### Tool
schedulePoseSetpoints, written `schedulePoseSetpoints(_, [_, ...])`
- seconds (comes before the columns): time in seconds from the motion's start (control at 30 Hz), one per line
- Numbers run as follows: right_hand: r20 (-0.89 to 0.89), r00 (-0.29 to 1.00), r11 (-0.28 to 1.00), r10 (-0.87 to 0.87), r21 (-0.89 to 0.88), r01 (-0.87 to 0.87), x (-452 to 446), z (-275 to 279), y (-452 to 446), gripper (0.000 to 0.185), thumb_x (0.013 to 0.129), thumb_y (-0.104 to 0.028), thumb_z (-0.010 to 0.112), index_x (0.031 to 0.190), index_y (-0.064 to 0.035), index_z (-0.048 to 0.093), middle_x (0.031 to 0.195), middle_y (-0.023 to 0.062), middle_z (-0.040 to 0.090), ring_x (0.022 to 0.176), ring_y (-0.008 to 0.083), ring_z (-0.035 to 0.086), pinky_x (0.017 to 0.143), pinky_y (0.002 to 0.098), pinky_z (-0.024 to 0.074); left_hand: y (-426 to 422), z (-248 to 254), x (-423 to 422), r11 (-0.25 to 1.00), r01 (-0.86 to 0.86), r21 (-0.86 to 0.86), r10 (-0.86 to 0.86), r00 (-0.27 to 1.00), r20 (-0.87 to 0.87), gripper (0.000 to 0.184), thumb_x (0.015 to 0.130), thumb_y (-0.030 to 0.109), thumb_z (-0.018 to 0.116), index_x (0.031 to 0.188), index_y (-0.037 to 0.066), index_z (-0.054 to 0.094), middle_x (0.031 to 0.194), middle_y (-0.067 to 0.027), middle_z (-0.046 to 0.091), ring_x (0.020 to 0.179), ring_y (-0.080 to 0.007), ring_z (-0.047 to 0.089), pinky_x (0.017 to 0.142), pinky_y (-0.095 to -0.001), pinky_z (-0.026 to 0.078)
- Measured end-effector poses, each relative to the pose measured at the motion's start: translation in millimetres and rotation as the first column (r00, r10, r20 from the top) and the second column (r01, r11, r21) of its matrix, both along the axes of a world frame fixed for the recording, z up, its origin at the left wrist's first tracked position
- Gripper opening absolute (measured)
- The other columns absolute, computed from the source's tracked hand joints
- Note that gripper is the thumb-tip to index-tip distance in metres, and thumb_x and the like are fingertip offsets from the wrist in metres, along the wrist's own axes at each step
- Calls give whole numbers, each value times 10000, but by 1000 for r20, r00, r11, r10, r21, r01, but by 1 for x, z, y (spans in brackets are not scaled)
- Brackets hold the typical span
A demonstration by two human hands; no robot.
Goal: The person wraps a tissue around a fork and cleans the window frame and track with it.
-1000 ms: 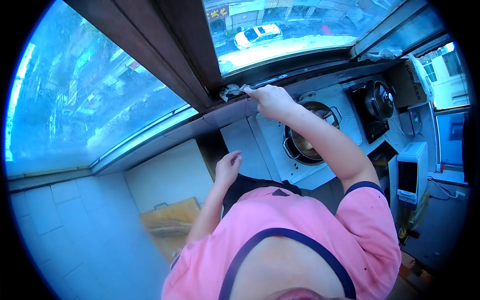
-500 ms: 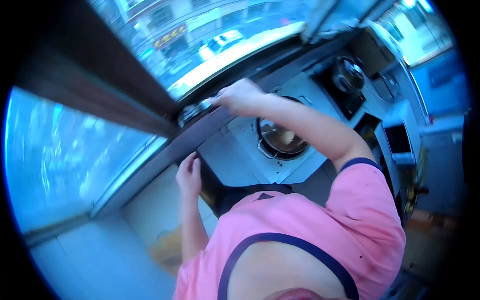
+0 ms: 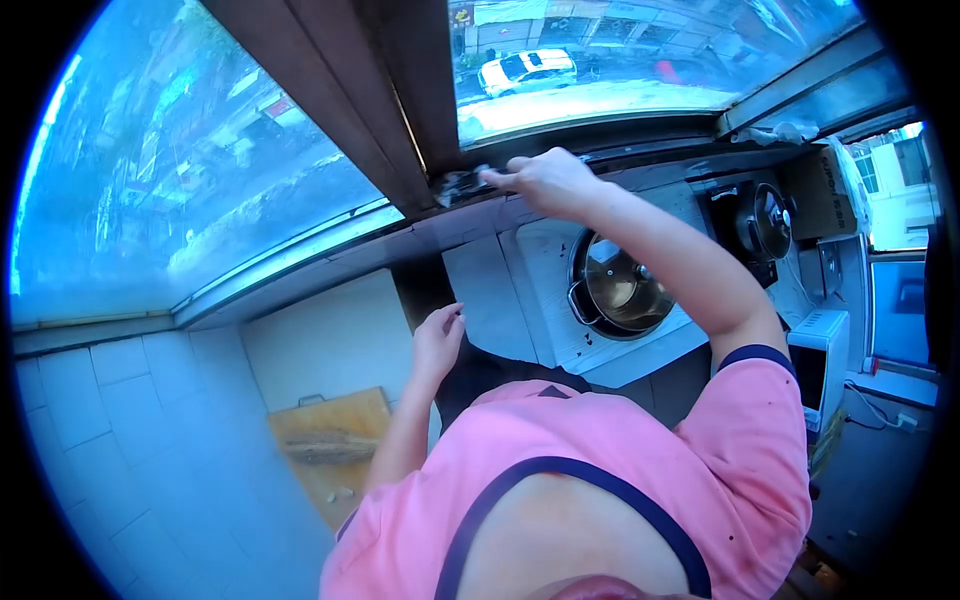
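Note:
Out at the window sill, my right hand (image 3: 552,184) reaches forward with its fingers closed on a crumpled, greyish, shiny thing (image 3: 462,184). It lies against the corner where the brown window post (image 3: 350,110) meets the sill (image 3: 640,140). Its exact kind is too unclear to name. Closer to my body, my left hand (image 3: 438,342) hovers over the dark gap beside the counter, fingers loosely bent and apart, with nothing visible in them. Under my right forearm stands a wide steel pot (image 3: 622,290) with a glass lid, partly hidden by the arm.
A second lidded pot (image 3: 765,222) sits on a dark stove at the right, near a cardboard box (image 3: 825,190). A white appliance (image 3: 818,350) stands below it. At the lower left lies a wooden cutting board (image 3: 335,450). Outside the glass, a white car (image 3: 527,72) is on the street.
My view has turned left, so window post, pots and sill appear farther right. My right hand stays at the crumpled thing by the post. My left hand remains raised near the counter gap.

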State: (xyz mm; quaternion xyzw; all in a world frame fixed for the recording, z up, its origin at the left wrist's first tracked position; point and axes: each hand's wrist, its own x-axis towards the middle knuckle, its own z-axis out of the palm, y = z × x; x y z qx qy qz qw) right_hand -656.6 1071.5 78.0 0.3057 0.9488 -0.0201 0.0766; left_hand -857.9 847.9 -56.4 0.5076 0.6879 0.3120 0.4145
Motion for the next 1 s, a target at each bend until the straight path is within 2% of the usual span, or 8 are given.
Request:
schedulePoseSetpoints(0.03, [11, 1000, 1000, -10, -23, 10, -8, 2, -4, 540, 827, -107, 519, 1358, -201, 485, 925, 91, 626, 771, 259, 669, 602, 360, 528, 5, 2, 3, 999, 47, -28, -47, 998, -33, 260, 870, 157, 610, 1100, 44, 653, 913, -139, 658, 820, -244, 650, 758, -328, 505])
schedulePoseSetpoints(0.27, [51, 996, 998, 68, 3, -68, 41, 3, 14, 560, 834, -69, 512, 1374, -205, 450, 925, 82, 592, 773, 262, 659, 617, 376, 507, 35, 28, 29, 990, 132, 40, -130, 990, -48, 256, 869, 178, 613, 1095, 70, 661, 872, -127, 647, 765, -240, 632, 728, -329, 502])
schedulePoseSetpoints(0.43, [148, 987, 998, 64, 8, -66, 55, 5, 21, 571, 840, -74, 506, 1388, -215, 428, 896, 76, 581, 753, 250, 659, 609, 361, 509, 7, -4, 18, 995, 85, 41, -82, 994, -70, 256, 873, 190, 611, 1094, 70, 662, 891, -122, 659, 782, -251, 639, 734, -336, 504])
schedulePoseSetpoints(0.5, [139, 988, 997, 62, 45, -69, 50, 1, 18, 563, 846, -93, 508, 1388, -214, 421, 899, 70, 583, 750, 241, 661, 603, 349, 513, -6, -19, 14, 1000, 22, -19, -23, 999, -25, 266, 868, 143, 631, 1108, 31, 658, 901, -125, 681, 775, -165, 634, 732, -285, 500])
schedulePoseSetpoints(0.57, [77, 995, 998, 58, 9, -59, 31, -2, 9, 542, 855, -131, 514, 1385, -193, 416, 940, 84, 594, 784, 244, 671, 611, 345, 522, -10, -25, 12, 999, 7, -46, -8, 1000, -18, 264, 864, 134, 634, 1106, 35, 661, 894, -124, 685, 775, -163, 637, 739, -287, 505])
schedulePoseSetpoints(0.63, [-23, 998, 998, 67, 4, -67, 7, -14, -1, 539, 857, -151, 518, 1385, -177, 415, 969, 93, 607, 801, 247, 673, 621, 349, 525, -5, -18, 16, 992, 45, -114, -52, 997, -52, 267, 870, 195, 603, 1088, 52, 660, 949, -142, 669, 828, -251, 654, 754, -345, 506])
schedulePoseSetpoints(0.73, [-7, 998, 998, 68, -6, -68, 4, -17, 1, 543, 852, -169, 534, 1382, -164, 418, 994, 97, 614, 808, 248, 674, 625, 354, 522, 16, 1, 28, 990, 122, -75, -128, 989, -78, 267, 870, 190, 596, 1090, 51, 658, 921, -141, 662, 811, -260, 646, 752, -352, 503])
schedulePoseSetpoints(1.0, [81, 990, 987, 113, 108, -121, 86, 1, 28, 512, 829, -73, 520, 1331, -166, 475, 828, 51, 568, 708, 202, 648, 526, 335, 470, -10, -12, 17, 998, 33, -62, -37, 998, -59, 272, 867, 206, 613, 1090, 57, 658, 924, -144, 662, 814, -269, 646, 753, -351, 504])
